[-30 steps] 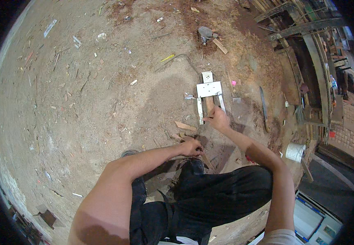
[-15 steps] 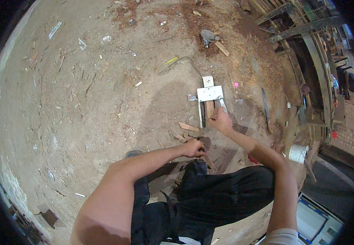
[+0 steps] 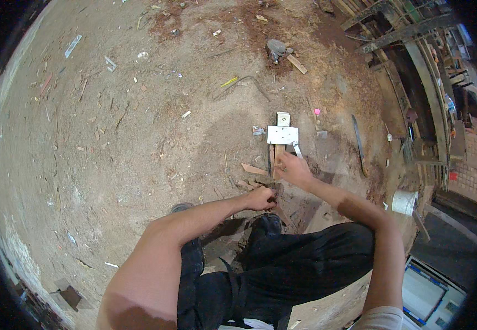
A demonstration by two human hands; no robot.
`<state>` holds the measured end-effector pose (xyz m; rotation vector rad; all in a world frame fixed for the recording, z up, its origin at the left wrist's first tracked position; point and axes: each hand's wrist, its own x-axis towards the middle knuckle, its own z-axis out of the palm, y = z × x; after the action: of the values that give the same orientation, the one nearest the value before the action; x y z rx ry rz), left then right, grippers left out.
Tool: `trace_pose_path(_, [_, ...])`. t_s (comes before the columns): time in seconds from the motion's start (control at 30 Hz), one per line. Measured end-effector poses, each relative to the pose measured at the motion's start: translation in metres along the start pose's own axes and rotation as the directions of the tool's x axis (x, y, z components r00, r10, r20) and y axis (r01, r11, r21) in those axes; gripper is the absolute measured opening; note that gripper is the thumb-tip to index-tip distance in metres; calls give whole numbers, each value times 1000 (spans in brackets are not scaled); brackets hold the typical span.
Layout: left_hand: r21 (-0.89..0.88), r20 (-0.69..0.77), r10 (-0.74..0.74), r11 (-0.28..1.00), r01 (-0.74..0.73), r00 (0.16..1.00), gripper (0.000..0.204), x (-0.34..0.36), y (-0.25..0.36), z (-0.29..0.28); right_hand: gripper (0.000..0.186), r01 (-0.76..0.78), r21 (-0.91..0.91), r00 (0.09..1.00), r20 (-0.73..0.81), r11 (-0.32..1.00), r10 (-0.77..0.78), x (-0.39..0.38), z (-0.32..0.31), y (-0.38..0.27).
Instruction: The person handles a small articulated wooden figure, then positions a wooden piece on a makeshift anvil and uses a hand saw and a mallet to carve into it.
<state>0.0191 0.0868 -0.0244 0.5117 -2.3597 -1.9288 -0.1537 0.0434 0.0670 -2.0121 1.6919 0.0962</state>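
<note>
A white metal piece (image 3: 283, 133) with holes lies on the dirt floor ahead of me, a smaller white tab (image 3: 283, 118) at its far end, with a wooden strip (image 3: 279, 149) and narrow metal rails running toward me. My right hand (image 3: 295, 169) is closed on the wooden strip below the white piece. My left hand (image 3: 260, 198) is curled low near my boot (image 3: 266, 223), beside loose wood offcuts (image 3: 254, 169); what its fingers hold is hidden. A small silver piece (image 3: 258, 131) lies left of the white piece.
A long dark blade (image 3: 358, 144) lies to the right, with a white bucket (image 3: 403, 202) nearer. Stacked timber (image 3: 425, 93) lines the right side. A grey object (image 3: 277, 48) and a wooden block (image 3: 297, 64) lie farther forward. Scraps and a yellow item (image 3: 228, 81) are scattered over the floor.
The white piece with its strip has shifted toward me, and my right hand has moved slightly down with it. My left hand stays low by the boot, fingers still curled.
</note>
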Motion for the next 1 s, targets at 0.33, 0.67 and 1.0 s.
trace_pose_path(0.33, [-134,-115,71,987,-86,991,25,-5,-2,5,30,421,-456,905,270,784,-329,16,9,-9])
trace_pose_path(0.67, [-118,-54,7,993,-14,999,20,-16,15,-14,25,140,-200,990,57,970,-132,13,28,-4])
trace_pose_path(1.0, [-23,-68,-64,998,62,996,23,-13,5,0,26,23,48,1000,-1,999,-23,23,33,5])
